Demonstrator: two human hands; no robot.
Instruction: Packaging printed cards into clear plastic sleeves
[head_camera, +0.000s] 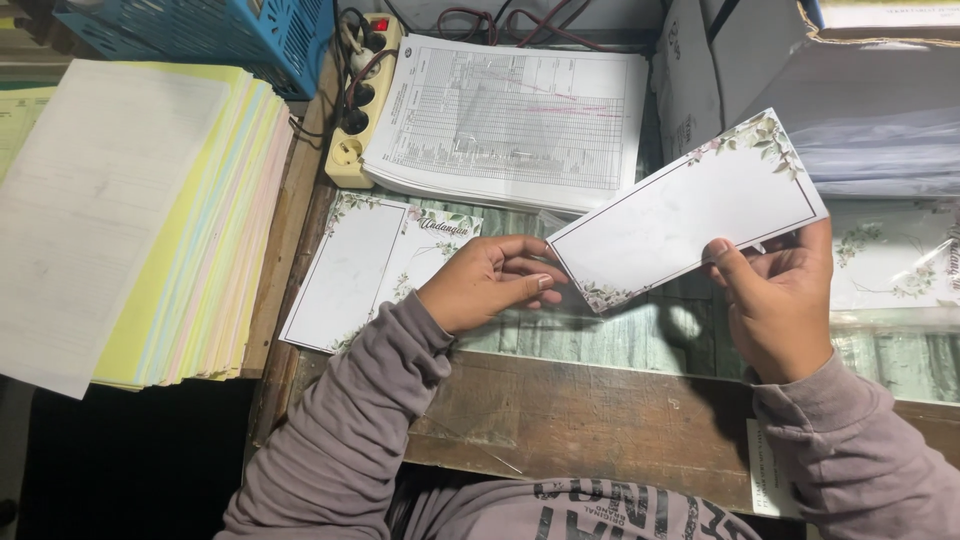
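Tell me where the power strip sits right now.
In the head view, the cream power strip lies at the upper left of the wooden desk, between the blue basket and the stack of printed sheets.

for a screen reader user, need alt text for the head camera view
Two hands hold a white floral-bordered card above a desk: left hand at its lower corner, right hand at its edge. More cards lie beside a stack of printed sheets.

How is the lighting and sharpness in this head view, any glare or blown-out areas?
Head view: sharp overall; the paper stack at left is overexposed, nearly detail-free; glare on the clear plastic at right; the floral card between left hand and right hand is evenly lit; the lower left corner falls into deep shadow.
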